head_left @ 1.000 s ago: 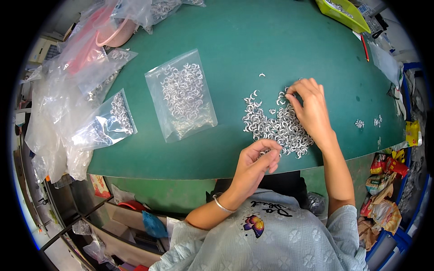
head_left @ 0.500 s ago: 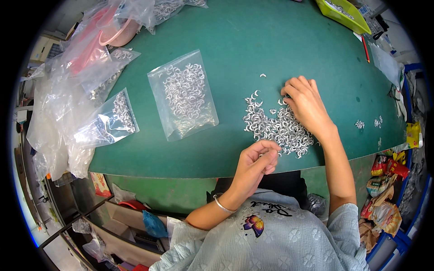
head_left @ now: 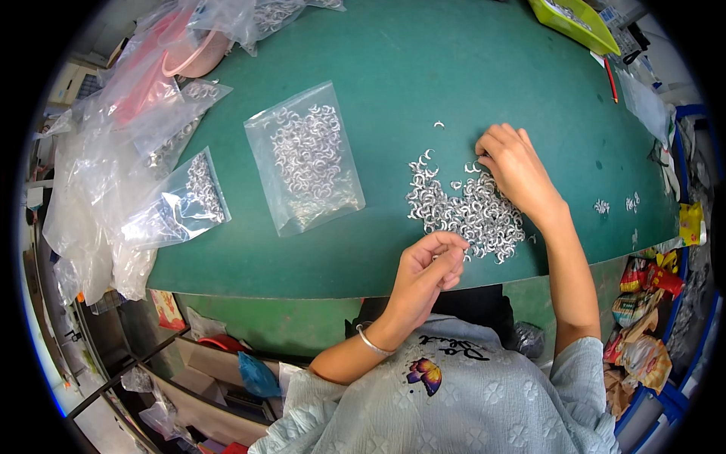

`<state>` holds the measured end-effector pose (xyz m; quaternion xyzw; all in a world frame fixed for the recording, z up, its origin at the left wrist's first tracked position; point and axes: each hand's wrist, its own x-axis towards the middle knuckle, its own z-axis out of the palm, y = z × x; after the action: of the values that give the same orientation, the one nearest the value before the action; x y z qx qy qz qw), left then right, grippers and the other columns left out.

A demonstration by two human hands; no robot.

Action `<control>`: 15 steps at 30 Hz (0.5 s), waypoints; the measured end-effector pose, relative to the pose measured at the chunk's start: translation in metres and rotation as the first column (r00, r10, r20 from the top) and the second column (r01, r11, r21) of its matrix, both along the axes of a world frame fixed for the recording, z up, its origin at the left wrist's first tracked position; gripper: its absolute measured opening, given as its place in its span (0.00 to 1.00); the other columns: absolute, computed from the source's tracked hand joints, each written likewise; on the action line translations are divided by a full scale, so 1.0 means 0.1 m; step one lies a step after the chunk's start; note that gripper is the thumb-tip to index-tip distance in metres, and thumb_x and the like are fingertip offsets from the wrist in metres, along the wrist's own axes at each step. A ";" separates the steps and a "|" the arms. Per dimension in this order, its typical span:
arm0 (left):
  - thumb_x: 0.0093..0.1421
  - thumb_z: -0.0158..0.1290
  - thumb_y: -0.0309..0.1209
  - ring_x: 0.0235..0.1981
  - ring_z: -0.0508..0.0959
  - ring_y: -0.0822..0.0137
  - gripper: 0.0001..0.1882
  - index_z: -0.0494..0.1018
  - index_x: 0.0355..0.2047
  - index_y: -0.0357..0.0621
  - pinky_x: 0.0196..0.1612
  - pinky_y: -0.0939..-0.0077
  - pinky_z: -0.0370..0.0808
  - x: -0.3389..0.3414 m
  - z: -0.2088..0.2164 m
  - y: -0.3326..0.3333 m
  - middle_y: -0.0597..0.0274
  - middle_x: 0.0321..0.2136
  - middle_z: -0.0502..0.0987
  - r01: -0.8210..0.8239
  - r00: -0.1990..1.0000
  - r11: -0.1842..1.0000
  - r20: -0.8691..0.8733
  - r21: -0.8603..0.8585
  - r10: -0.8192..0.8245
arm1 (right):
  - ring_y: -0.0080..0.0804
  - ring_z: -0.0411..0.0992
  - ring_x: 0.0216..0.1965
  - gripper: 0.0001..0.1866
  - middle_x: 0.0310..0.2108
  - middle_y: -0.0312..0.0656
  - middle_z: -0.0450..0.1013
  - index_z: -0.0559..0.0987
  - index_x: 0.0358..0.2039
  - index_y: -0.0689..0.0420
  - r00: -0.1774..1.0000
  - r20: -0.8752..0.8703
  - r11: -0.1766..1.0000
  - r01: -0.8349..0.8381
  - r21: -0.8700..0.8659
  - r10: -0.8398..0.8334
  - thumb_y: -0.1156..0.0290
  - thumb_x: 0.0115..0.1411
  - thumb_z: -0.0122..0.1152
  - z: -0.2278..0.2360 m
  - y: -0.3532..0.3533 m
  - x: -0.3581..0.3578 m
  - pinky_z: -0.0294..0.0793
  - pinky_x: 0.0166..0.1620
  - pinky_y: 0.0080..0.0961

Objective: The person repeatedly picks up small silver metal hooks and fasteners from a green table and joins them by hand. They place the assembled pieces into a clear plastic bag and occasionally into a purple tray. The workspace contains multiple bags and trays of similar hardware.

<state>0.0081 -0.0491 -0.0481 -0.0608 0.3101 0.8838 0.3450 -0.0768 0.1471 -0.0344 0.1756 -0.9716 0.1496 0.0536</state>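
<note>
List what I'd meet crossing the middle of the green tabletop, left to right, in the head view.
Small clear plastic bag of silver crescent-shaped pieces, larger clear plastic bag of silver crescents, loose pile of silver crescents, small silver cluster, second small silver cluster.

Small silvery crescents [head_left: 484, 216] lie in a jumbled heap on the green tabletop [head_left: 386, 91].

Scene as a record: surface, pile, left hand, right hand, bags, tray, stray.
surface: green table
pile: small silvery crescent pieces
left hand: fingers curled, by pile's near edge; contents unclear
right hand: by pile's far right side; grip unclear
bags: large clear bag left of pile, small clear bag farther left; both hold pieces
tray: yellow-green tray, far right
stray: single crescent beyond pile
</note>
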 end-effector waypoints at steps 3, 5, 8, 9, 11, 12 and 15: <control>0.60 0.44 0.25 0.20 0.57 0.79 0.06 0.68 0.36 0.38 0.22 0.86 0.54 0.00 0.00 -0.01 0.71 0.18 0.60 0.000 1.000 1.000 0.000 0.000 0.000 | 0.38 0.64 0.35 0.02 0.28 0.42 0.65 0.70 0.25 0.61 1.000 -0.022 1.000 0.016 0.006 -0.015 0.79 0.49 0.54 0.01 -0.03 0.00 0.61 0.39 0.31; 0.60 0.44 0.25 0.20 0.57 0.79 0.06 0.68 0.36 0.37 0.22 0.86 0.54 0.00 0.00 -0.02 0.71 0.18 0.60 0.002 1.000 1.000 0.004 0.003 -0.002 | 0.38 0.64 0.35 0.02 0.27 0.43 0.65 0.70 0.25 0.61 0.998 -0.060 1.000 0.019 -0.010 -0.019 0.79 0.49 0.53 -0.01 -0.04 0.01 0.61 0.39 0.32; 0.60 0.46 0.25 0.19 0.57 0.81 0.06 0.68 0.36 0.36 0.21 0.87 0.53 0.01 -0.02 -0.03 0.72 0.19 0.61 -0.014 1.000 1.000 0.020 0.019 0.014 | 0.38 0.66 0.33 0.02 0.26 0.43 0.68 0.71 0.25 0.62 0.994 -0.094 0.993 0.038 -0.113 -0.048 0.79 0.50 0.53 0.02 0.00 0.02 0.63 0.37 0.30; 0.60 0.46 0.25 0.19 0.57 0.81 0.06 0.68 0.36 0.36 0.21 0.86 0.53 0.01 -0.02 -0.02 0.72 0.19 0.61 -0.020 1.000 1.000 0.023 0.020 0.019 | 0.37 0.67 0.32 0.02 0.27 0.43 0.69 0.71 0.26 0.62 0.995 -0.069 0.968 0.054 -0.247 -0.073 0.79 0.50 0.53 0.03 0.02 0.03 0.64 0.36 0.29; 0.59 0.46 0.24 0.19 0.57 0.81 0.06 0.68 0.36 0.36 0.21 0.86 0.53 0.01 -0.02 -0.02 0.72 0.19 0.61 -0.025 0.999 1.000 0.029 0.020 0.024 | 0.36 0.69 0.31 0.02 0.28 0.43 0.71 0.72 0.27 0.63 0.993 -0.017 0.862 0.094 -0.499 -0.117 0.79 0.51 0.53 0.02 0.10 0.06 0.66 0.33 0.27; 0.59 0.46 0.25 0.20 0.57 0.80 0.06 0.68 0.36 0.37 0.21 0.86 0.53 0.02 -0.02 -0.03 0.71 0.19 0.61 -0.038 0.999 0.999 0.025 -0.001 0.038 | 0.29 0.69 0.26 0.02 0.26 0.41 0.72 0.72 0.27 0.63 0.982 0.068 0.801 0.186 -0.569 -0.179 0.78 0.52 0.54 0.05 0.15 0.11 0.66 0.29 0.22; 0.59 0.45 0.25 0.20 0.58 0.78 0.06 0.68 0.35 0.37 0.21 0.85 0.55 0.02 -0.02 -0.04 0.69 0.18 0.60 -0.055 0.998 0.998 0.018 -0.033 0.055 | 0.24 0.65 0.23 0.02 0.23 0.38 0.72 0.72 0.26 0.63 0.939 0.144 0.739 0.336 -0.584 -0.313 0.78 0.52 0.55 0.20 0.41 0.37 0.65 0.29 0.20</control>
<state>0.0102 -0.0535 -0.0500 -0.0831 0.3193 0.8873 0.3224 -0.0397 0.1876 -0.0147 -0.0252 -0.8900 0.4407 0.1143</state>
